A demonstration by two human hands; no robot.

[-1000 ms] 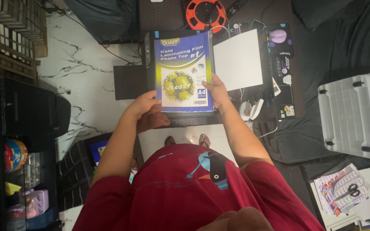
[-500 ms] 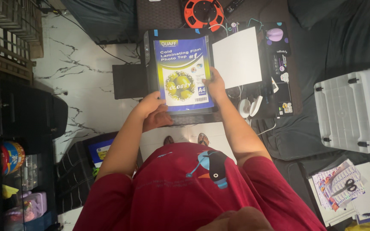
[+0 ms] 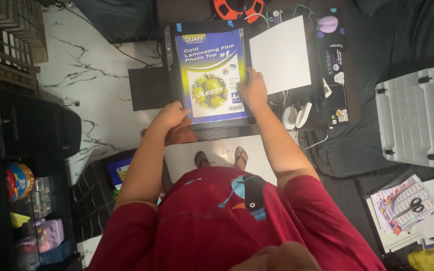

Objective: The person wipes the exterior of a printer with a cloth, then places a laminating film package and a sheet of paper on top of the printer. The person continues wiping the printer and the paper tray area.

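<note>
A blue and yellow pack of laminating film point(image 3: 209, 75) lies flat on top of a black printer point(image 3: 173, 75). My left hand point(image 3: 173, 120) grips the pack's near left corner. My right hand point(image 3: 251, 89) holds its right edge, fingers curled over it. A blank white sheet point(image 3: 280, 54) lies just right of the pack, beside my right hand.
An orange cable reel point(image 3: 237, 7) sits beyond the printer. A dark box point(image 3: 333, 65) stands right of the white sheet. A clear plastic storage bin point(image 3: 418, 120) is at far right. Scissors point(image 3: 411, 207) lie on printed papers at lower right. Black shelves point(image 3: 21, 150) stand left.
The pack has moved slightly farther from me over the printer, with both hands still on it. The view has shifted a little.
</note>
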